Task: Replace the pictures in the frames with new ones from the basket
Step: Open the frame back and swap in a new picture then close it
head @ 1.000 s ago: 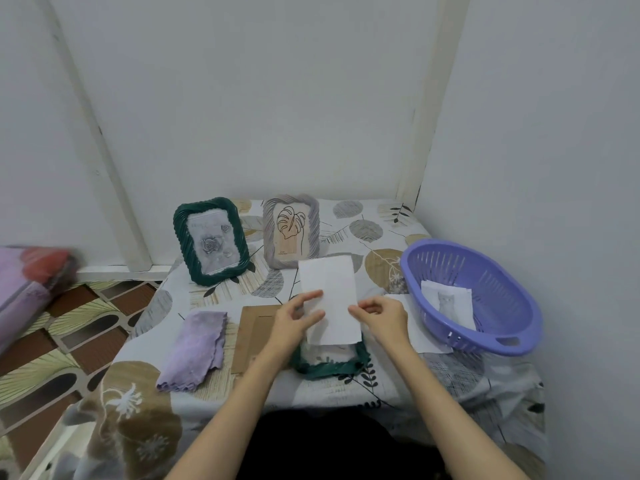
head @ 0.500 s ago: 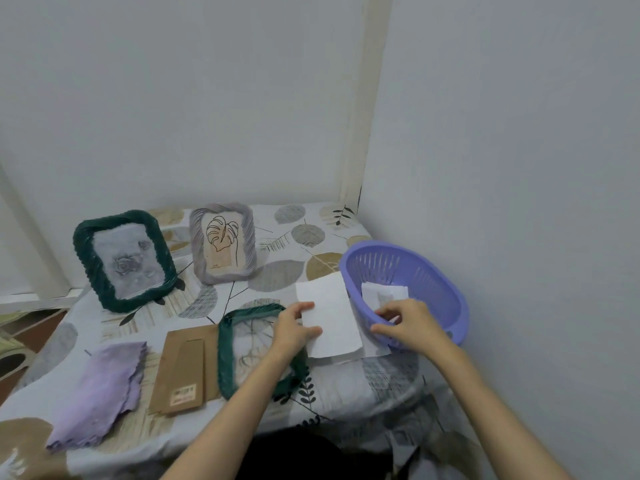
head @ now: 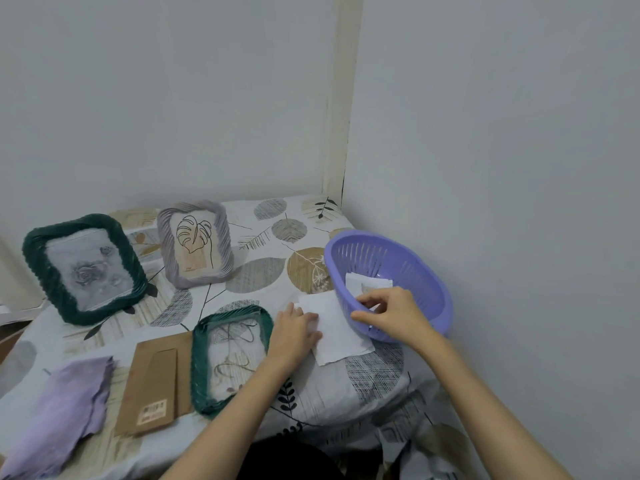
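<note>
Frames at the left, the standing green frame [head: 83, 268] and grey frame [head: 195, 245], are showing pictures; the flat green frame [head: 230, 358] is lying emptied, so refilling seems left. Left hand [head: 294, 332] is pressing flat fingers on the white sheet [head: 337, 332]. Right hand [head: 393, 315] is reaching over the basket [head: 415, 268] rim, fingers curling just beside the new picture [head: 367, 284]; whether they are gripping it, I cannot tell.

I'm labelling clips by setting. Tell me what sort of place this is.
Probably a room at home: a table in a plain wall corner, covered by a leaf-print tablecloth, with picture frames and a plastic basket.
</note>
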